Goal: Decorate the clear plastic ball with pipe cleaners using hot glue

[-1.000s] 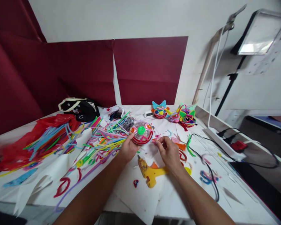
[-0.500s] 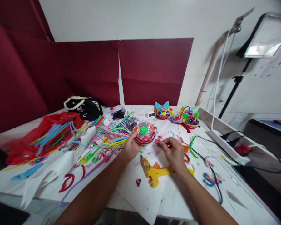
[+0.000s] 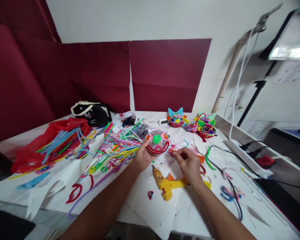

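My left hand grips the lower left side of a round craft face, which has a green centre, orange eyes and a red mouth outline. Just right of it, my right hand pinches a thin orange piece, probably a bit of pipe cleaner; its tip points toward the face with a small gap. Below both hands a yellow hot glue gun lies on its side on white paper, its handle end partly hidden by my right wrist. A small red and blue scrap lies left of the gun.
Many coloured pipe cleaners spread to the left, beside a red plastic bag and a black pouch. Finished craft faces stand at the back right. A white power strip and a black cable lie on the right.
The whole view has shifted slightly, so things sit a little further right. Both hands keep their holds on the craft face and the orange piece.
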A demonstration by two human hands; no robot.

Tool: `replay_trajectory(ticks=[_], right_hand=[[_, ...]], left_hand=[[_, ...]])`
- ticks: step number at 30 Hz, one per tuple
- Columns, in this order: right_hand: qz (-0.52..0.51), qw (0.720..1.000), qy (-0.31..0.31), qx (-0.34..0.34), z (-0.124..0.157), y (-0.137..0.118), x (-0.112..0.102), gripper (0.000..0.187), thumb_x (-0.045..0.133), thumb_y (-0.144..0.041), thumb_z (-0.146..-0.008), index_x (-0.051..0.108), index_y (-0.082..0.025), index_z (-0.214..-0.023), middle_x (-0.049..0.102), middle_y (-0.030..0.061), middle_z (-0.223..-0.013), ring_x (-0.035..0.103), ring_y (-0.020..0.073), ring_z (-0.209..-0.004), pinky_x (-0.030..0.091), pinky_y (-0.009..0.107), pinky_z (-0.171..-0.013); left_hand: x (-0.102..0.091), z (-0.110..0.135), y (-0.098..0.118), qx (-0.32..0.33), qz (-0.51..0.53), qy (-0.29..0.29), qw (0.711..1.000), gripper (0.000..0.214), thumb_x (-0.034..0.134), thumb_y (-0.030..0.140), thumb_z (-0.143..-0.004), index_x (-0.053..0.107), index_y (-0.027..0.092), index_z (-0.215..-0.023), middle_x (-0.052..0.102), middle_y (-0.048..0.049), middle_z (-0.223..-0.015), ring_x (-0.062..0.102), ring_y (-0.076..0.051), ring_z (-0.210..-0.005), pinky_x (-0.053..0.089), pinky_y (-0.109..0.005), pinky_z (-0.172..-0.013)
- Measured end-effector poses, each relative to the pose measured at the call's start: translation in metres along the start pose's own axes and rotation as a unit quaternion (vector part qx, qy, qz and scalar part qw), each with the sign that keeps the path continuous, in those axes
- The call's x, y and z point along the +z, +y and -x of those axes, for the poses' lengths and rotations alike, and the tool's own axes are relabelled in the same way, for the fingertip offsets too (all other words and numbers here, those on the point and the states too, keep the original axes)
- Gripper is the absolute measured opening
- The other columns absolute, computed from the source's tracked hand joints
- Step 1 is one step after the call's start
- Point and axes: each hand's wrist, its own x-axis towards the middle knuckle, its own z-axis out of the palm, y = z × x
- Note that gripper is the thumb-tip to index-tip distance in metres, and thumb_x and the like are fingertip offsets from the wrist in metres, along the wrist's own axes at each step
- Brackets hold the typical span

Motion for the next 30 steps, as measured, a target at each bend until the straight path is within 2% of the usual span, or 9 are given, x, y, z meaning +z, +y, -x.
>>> replay_trajectory(ticks=[4,12,22,30], right_hand=[[-0.019,1.0,-0.003,0.008,0.0,0.003,0.001,0.028,0.071,-0.046,-0.078,0.062,-0.021,-0.068,0.062,0.0016,-0.065,0.051,0.015,-0.054,0.04,0.029,-0.052],[-0.059,0.998,0.0,0.035,-0.001,0.008,0.003,0.032,0.074,-0.048,-0.077,0.058,-0.021,-0.068,0.052,-0.0029,-0.058,0.042,0.0128,-0.052,0.033,0.027,-0.05],[-0.102,0.993,0.0,0.068,-0.003,0.011,0.001,0.031,0.076,-0.046,-0.075,0.058,-0.021,-0.07,0.052,-0.0037,-0.058,0.043,0.013,-0.054,0.033,0.027,-0.05],[-0.127,0.988,0.011,0.085,-0.004,0.011,0.002,0.035,0.083,-0.047,-0.068,0.059,-0.021,-0.065,0.053,-0.0036,-0.057,0.042,0.0122,-0.052,0.031,0.027,-0.051]], left_hand=[[-0.001,0.0,-0.001,0.0,0.0,-0.003,1.0,0.058,0.061,0.03,-0.095,0.045,0.027,-0.15,0.062,-0.0109,-0.145,0.059,-0.031,-0.133,0.044,-0.057,-0.114],[-0.004,-0.002,-0.004,0.008,-0.011,-0.005,1.0,0.061,0.065,0.031,-0.093,0.045,0.03,-0.151,0.06,-0.0095,-0.148,0.059,-0.031,-0.133,0.045,-0.057,-0.114],[-0.001,-0.001,-0.005,0.011,-0.008,0.003,1.0,0.057,0.065,0.026,-0.091,0.051,0.027,-0.146,0.064,-0.0094,-0.143,0.059,-0.03,-0.133,0.047,-0.055,-0.112],[0.0,0.0,-0.005,0.033,-0.012,0.012,0.999,0.06,0.072,0.026,-0.085,0.053,0.027,-0.143,0.063,-0.0105,-0.143,0.057,-0.032,-0.134,0.048,-0.055,-0.111]])
